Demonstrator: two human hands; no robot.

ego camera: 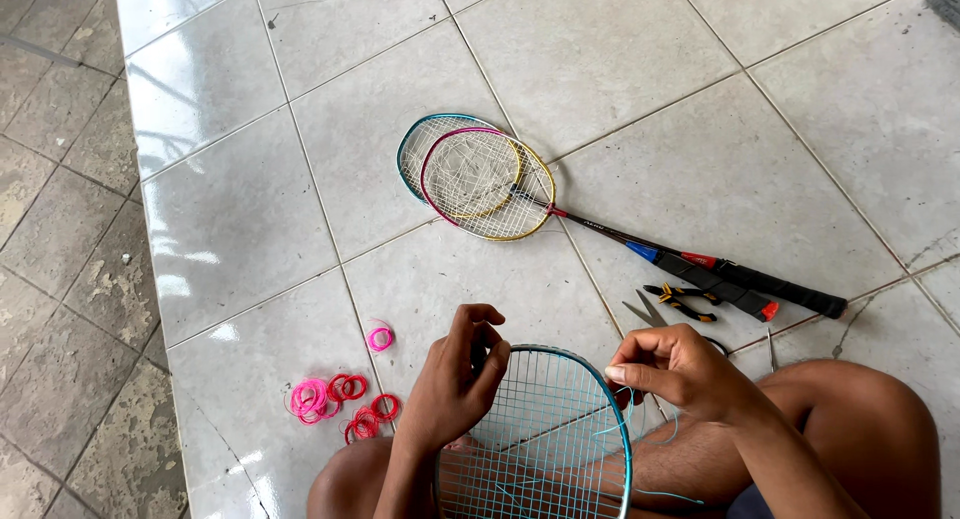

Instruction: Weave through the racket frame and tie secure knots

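A: Fingers of the left hand (pixel 455 384) pinch the rim of the teal-framed, teal-strung badminton racket (pixel 545 444) at its eleven o'clock; the right hand (pixel 675 374) nips a thin teal string (pixel 640 419) at two o'clock, racket head resting across the knees.

B: Beyond?

A: Two stacked rackets, teal and pink-yellow frames (pixel 480 179), at twelve; yellow-handled pliers (pixel 685 299) at one; pink and red string coils (pixel 340 399) at nine, on grey floor tiles (pixel 240 209).
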